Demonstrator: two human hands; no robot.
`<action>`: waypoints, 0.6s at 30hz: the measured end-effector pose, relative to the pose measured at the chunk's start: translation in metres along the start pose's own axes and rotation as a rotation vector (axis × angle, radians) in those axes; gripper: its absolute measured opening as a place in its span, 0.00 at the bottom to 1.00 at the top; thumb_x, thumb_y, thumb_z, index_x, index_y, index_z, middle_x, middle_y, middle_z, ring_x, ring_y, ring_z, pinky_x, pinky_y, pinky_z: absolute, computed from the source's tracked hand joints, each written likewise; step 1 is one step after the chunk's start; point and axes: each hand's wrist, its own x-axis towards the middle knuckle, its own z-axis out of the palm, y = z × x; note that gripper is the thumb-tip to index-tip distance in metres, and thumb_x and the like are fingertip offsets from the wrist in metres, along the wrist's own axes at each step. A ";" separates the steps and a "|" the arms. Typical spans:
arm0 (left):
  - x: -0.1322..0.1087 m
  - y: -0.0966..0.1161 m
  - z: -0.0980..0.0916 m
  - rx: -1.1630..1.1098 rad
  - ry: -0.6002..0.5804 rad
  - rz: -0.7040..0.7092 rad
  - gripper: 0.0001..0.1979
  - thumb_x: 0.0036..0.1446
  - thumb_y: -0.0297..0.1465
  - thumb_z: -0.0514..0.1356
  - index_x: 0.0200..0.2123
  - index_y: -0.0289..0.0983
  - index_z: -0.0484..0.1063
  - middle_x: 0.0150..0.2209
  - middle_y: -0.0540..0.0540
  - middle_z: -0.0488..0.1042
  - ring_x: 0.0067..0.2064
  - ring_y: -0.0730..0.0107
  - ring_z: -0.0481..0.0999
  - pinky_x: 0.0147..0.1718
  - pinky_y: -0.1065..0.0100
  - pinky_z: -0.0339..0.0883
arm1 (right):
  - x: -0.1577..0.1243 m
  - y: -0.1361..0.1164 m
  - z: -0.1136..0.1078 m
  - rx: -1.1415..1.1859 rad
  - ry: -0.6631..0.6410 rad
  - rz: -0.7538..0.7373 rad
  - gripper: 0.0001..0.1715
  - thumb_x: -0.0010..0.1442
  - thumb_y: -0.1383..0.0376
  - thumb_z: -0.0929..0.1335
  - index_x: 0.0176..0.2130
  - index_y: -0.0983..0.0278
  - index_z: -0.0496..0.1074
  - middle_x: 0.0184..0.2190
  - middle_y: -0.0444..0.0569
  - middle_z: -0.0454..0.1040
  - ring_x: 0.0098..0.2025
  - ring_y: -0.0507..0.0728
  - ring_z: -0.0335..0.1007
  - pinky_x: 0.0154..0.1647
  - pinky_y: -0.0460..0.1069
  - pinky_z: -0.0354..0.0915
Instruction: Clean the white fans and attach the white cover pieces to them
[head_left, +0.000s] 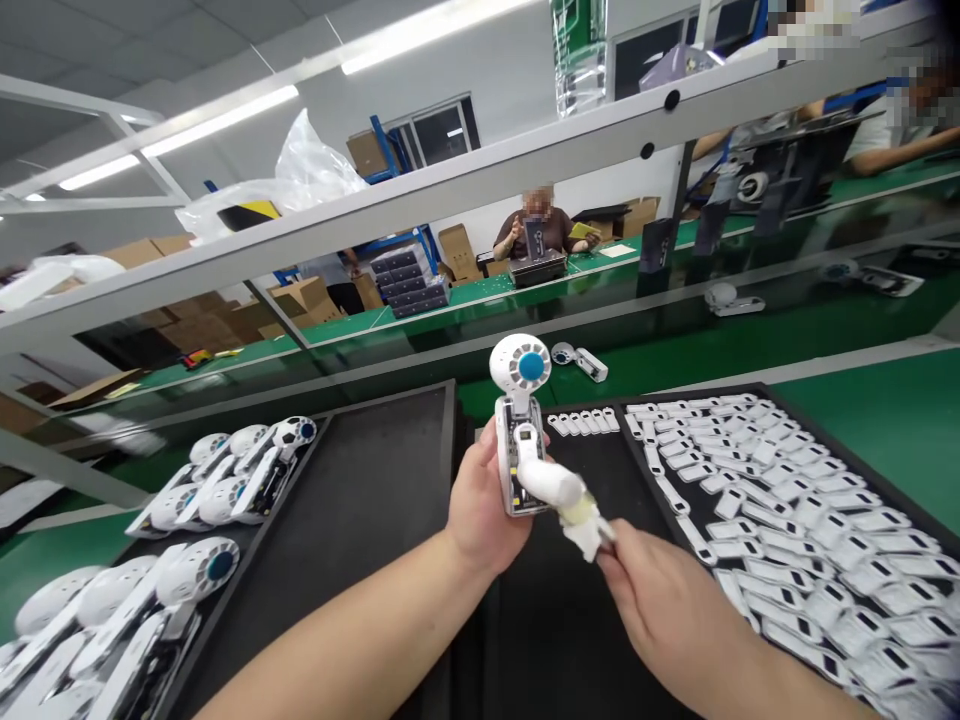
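My left hand [480, 505] is closed round a white handheld fan [519, 420] with a blue hub, held upright with its open body facing me. A white cover piece [551, 485] lies across the fan's lower body. My right hand [664, 600] pinches a small white and yellowish piece [585, 525] at that cover's lower end. Both hands hover over a black tray [375, 480].
Several white fans [225, 470] lie piled on the left tray. A black tray [870, 470] on the right holds several rows of white covers [787, 510]. Beyond lie a green belt [862, 400], a metal shelf rail [450, 200], and people seated at far benches.
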 end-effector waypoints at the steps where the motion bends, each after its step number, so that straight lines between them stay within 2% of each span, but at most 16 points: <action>1: -0.001 -0.002 0.000 0.019 0.012 -0.006 0.20 0.51 0.43 0.64 0.43 0.38 0.67 0.37 0.46 0.72 0.31 0.67 0.73 0.25 0.69 0.66 | 0.001 0.002 0.004 -0.006 -0.041 -0.044 0.16 0.70 0.62 0.58 0.30 0.58 0.60 0.19 0.41 0.68 0.18 0.53 0.65 0.19 0.48 0.57; 3: 0.000 -0.003 -0.003 0.073 0.000 -0.014 0.19 0.46 0.33 0.66 0.42 0.38 0.67 0.36 0.47 0.72 0.30 0.69 0.73 0.25 0.69 0.66 | 0.002 0.009 0.009 -0.009 -0.041 -0.076 0.14 0.71 0.66 0.56 0.32 0.58 0.60 0.20 0.41 0.68 0.19 0.52 0.66 0.20 0.47 0.57; 5: 0.001 -0.003 -0.006 0.132 -0.059 0.002 0.21 0.41 0.25 0.65 0.41 0.37 0.67 0.34 0.48 0.73 0.28 0.70 0.72 0.26 0.69 0.66 | -0.001 0.021 0.009 -0.034 0.047 -0.062 0.14 0.71 0.65 0.56 0.33 0.58 0.60 0.20 0.41 0.66 0.18 0.52 0.65 0.20 0.47 0.58; 7: 0.001 0.000 -0.007 0.168 -0.096 0.024 0.21 0.41 0.22 0.63 0.42 0.36 0.68 0.31 0.48 0.74 0.28 0.70 0.73 0.29 0.68 0.67 | -0.006 0.036 0.010 -0.110 0.095 -0.023 0.15 0.71 0.63 0.56 0.32 0.58 0.60 0.19 0.41 0.65 0.18 0.53 0.64 0.20 0.48 0.57; 9: 0.002 0.003 -0.006 0.170 -0.075 0.024 0.22 0.43 0.22 0.63 0.45 0.36 0.68 0.34 0.45 0.75 0.32 0.67 0.76 0.33 0.66 0.70 | -0.014 0.048 0.015 -0.221 0.010 0.034 0.16 0.71 0.61 0.57 0.31 0.59 0.62 0.20 0.42 0.67 0.19 0.54 0.66 0.21 0.49 0.56; 11: 0.003 0.006 -0.006 0.162 -0.042 0.028 0.25 0.44 0.23 0.65 0.48 0.36 0.67 0.41 0.42 0.77 0.38 0.63 0.78 0.35 0.65 0.73 | -0.023 0.055 0.027 -0.312 -0.146 0.077 0.16 0.70 0.61 0.59 0.30 0.59 0.65 0.23 0.44 0.71 0.23 0.56 0.70 0.23 0.49 0.58; 13: 0.006 0.008 -0.007 0.160 -0.028 0.032 0.27 0.44 0.24 0.68 0.49 0.37 0.67 0.49 0.40 0.75 0.43 0.60 0.78 0.35 0.63 0.75 | -0.031 0.057 0.041 -0.325 -0.307 0.103 0.14 0.67 0.64 0.61 0.30 0.60 0.68 0.24 0.46 0.73 0.26 0.57 0.73 0.26 0.50 0.61; 15: 0.008 0.007 -0.009 0.161 -0.024 0.025 0.27 0.43 0.24 0.69 0.48 0.37 0.67 0.51 0.40 0.74 0.44 0.59 0.78 0.34 0.62 0.76 | -0.034 0.060 0.052 -0.275 -0.430 0.137 0.14 0.65 0.63 0.63 0.28 0.60 0.70 0.25 0.47 0.75 0.27 0.59 0.75 0.28 0.50 0.62; 17: 0.007 0.002 -0.010 0.127 -0.011 0.010 0.27 0.39 0.23 0.70 0.45 0.37 0.68 0.47 0.42 0.76 0.41 0.59 0.79 0.33 0.61 0.77 | -0.031 0.069 0.058 -0.226 -0.459 0.189 0.14 0.63 0.60 0.66 0.27 0.61 0.71 0.25 0.49 0.76 0.27 0.60 0.77 0.28 0.51 0.63; 18: 0.006 -0.001 -0.010 0.103 -0.006 -0.001 0.27 0.36 0.22 0.70 0.42 0.37 0.68 0.44 0.43 0.76 0.38 0.60 0.79 0.31 0.61 0.77 | -0.026 0.076 0.061 -0.211 -0.420 0.204 0.15 0.62 0.58 0.67 0.27 0.62 0.72 0.24 0.50 0.76 0.26 0.61 0.76 0.27 0.51 0.63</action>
